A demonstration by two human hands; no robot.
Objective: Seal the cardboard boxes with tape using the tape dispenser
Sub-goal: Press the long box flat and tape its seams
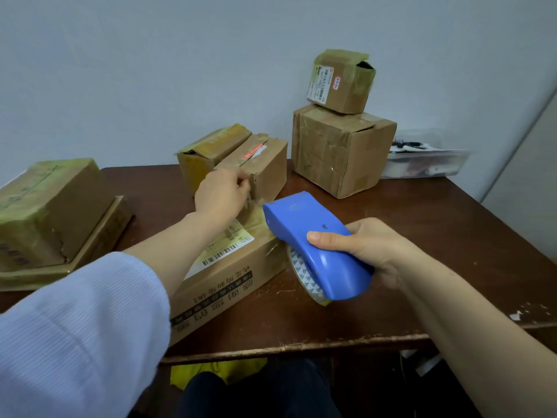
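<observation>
The taping is at its start on the flat box [229, 267] that lies near the front edge of the tabletop [391, 285], under the left forearm. The left hand [221, 194] reaches over the box's far end, its fingers [241, 180] curled and seemingly pinching the loose end of the clear tape [250, 202]. The right hand [373, 245] wraps the blue dispenser [316, 245], thumb along the top and the other fingers hidden beneath, with its nose close to the left hand and the roll [304, 277] hanging just off the box's right end. Next, I judge, the free end must be pressed flat onto the cardboard and the dispenser drawn along the seam with steady tension, then tilted to cut. Whether the tape already sticks to the box cannot be told. The tabletop is dark, worn wood with a chipped front edge. More boxes stand on it: a stack [51, 206] at the left, two [232, 155] behind, two stacked [340, 146] at the right, and a clear tub [428, 164] beyond. A pale wall [180, 55] rises behind.
</observation>
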